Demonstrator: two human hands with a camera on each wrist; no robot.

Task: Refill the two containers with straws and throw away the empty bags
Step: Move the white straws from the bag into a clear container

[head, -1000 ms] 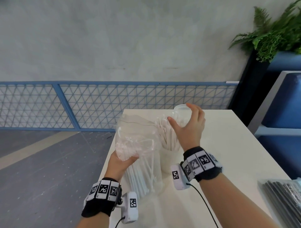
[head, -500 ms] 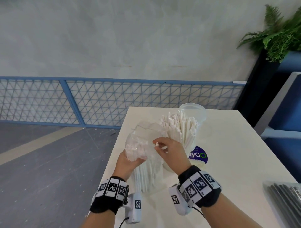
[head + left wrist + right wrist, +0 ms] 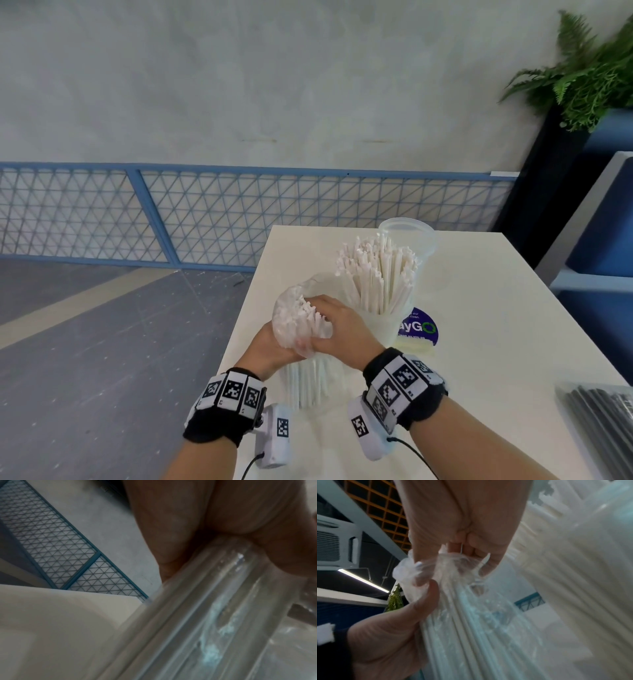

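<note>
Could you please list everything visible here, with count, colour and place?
Bag of straws: one, clear with white straws, upright at the table's near-left edge.
Container of straws: one, translucent, full of white straws, mid-table.
Empty container: one, clear, behind the full one.
Pack of dark straws: one, at the table's right edge.
Sticker: one, purple.
Table: one, white.
Fence: blue mesh.
Plant: green, top right.
Left hand: grip round the bag.
Right hand: grip at the bag's mouth.
</note>
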